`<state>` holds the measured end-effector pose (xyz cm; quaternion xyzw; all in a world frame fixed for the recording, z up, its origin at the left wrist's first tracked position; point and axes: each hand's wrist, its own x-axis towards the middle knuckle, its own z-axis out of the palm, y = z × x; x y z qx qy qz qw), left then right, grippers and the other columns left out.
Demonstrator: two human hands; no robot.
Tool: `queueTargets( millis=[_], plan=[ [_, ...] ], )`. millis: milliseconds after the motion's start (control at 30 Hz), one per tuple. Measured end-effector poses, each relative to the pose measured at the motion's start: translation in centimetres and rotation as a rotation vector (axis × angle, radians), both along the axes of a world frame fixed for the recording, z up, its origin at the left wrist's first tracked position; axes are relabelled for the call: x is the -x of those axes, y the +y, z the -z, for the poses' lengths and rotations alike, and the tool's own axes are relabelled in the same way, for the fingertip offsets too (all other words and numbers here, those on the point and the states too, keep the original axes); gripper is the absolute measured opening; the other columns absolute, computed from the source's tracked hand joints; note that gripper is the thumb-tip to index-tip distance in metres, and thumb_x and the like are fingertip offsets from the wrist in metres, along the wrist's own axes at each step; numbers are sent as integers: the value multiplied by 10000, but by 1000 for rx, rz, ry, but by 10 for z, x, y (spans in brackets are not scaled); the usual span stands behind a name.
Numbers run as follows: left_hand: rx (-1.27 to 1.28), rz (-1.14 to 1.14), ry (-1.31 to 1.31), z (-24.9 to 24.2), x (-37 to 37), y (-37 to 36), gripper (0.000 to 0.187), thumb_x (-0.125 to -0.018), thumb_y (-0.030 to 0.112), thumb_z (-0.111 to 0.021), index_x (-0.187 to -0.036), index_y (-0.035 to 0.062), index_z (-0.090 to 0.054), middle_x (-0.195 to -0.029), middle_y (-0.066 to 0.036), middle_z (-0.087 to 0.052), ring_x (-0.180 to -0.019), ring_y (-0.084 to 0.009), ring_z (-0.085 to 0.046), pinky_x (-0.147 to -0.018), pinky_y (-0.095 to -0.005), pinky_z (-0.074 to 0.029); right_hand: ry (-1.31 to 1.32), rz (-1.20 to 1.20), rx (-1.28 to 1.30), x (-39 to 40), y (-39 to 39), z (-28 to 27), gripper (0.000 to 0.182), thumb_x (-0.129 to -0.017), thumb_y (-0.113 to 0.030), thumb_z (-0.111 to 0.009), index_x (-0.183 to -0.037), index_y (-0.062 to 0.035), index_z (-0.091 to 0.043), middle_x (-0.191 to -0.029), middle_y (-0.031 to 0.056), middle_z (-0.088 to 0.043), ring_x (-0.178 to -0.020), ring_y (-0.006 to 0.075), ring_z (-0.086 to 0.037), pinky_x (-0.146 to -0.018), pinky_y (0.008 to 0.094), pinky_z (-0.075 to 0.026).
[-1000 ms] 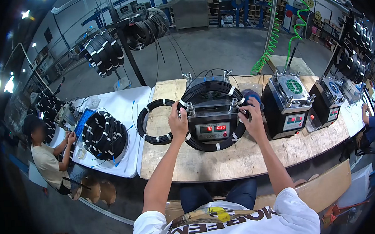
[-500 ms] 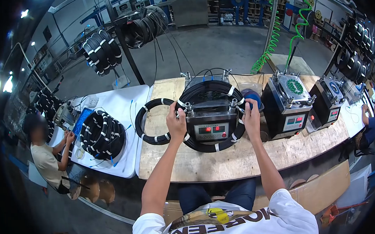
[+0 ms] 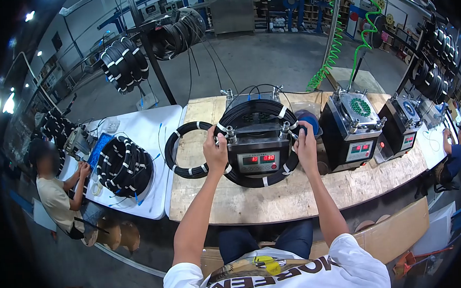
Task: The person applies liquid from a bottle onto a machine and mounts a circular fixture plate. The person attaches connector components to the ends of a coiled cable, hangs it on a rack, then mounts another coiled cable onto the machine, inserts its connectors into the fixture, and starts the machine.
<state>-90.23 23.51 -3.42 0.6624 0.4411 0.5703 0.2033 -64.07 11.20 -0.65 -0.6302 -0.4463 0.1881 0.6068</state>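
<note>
A large black cable coil (image 3: 265, 181) with white ties loops around the front of a polishing machine (image 3: 258, 162) on the wooden bench. My left hand (image 3: 215, 152) is closed on the coil's left side, thumb close to a front metal clamp (image 3: 230, 135). Opposite it, my right hand (image 3: 306, 147) closes on the right side, near the other front clamp (image 3: 285, 128). Fingers partly hide both grip points. Red digits glow on the machine's display (image 3: 262, 158). A smaller black coil (image 3: 170, 156) lies against the left of the large one.
Two similar machines (image 3: 352, 133) (image 3: 402, 121) stand to the right, by a blue round container (image 3: 307, 122). On the white table (image 3: 158, 147) at left sits a stack of tied coils (image 3: 124, 166); a seated person (image 3: 58, 195) works there. Another person (image 3: 454, 152) sits far right.
The right-hand digits on the middle machine's display have gone from 0 to 0.30. Both hands and the coil stay in place; the view shifts very slightly.
</note>
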Motion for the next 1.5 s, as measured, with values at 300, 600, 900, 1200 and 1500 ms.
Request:
queueTargets(
  millis=[300, 600, 900, 1200, 1500],
  plan=[
    [-51, 9, -24, 0, -1, 1, 419, -1028, 296, -516, -1260, -39, -614, -838, -212, -652, -736, -294, -618, -693, -413, -489, -262, -49, -192, 5, -6, 0, 443, -1035, -100, -616, -1448, -61, -461, -657, 5, -467, -606, 105, -466, -605, 288, -439],
    [5, 18, -20, 3, 0, 1, 422, -1019, 334, -523, -1262, 4, -623, -897, -243, -694, -834, -403, -690, -749, -446, -518, 75, -144, 53, -9, -8, -9, 561, -1080, -116, -547, -1592, -100, -317, -670, 16, -551, -565, 82, -482, -516, 273, -408],
    [-35, 1, -16, 5, 0, 4, 416, -1012, 315, -533, -1256, -7, -629, -892, -272, -693, -809, -433, -685, -741, -468, -516, 231, -184, -19, 2, -17, -16, 766, -1051, -124, -610, -1652, -157, -137, -757, 74, -634, -502, 94, -553, -440, 244, -464],
    [9, 17, -38, 0, 0, 0, 421, -1015, 330, -538, -1247, -10, -627, -874, -259, -697, -816, -418, -695, -746, -459, -524, -901, -58, 26, 75, -45, 59, 874, -858, -64, -770, -1618, -203, -362, -1080, 92, -536, -965, 246, -561, -845, 408, -433],
    [-67, -21, -30, 9, 0, 4, 407, -1012, 320, -537, -1243, -1, -632, -875, -259, -701, -809, -419, -697, -750, -464, -523, -930, 24, 88, 76, -34, 76, 852, -860, -76, -752, -1610, -228, -378, -1042, 96, -519, -994, 277, -544, -856, 415, -398]
  ],
)
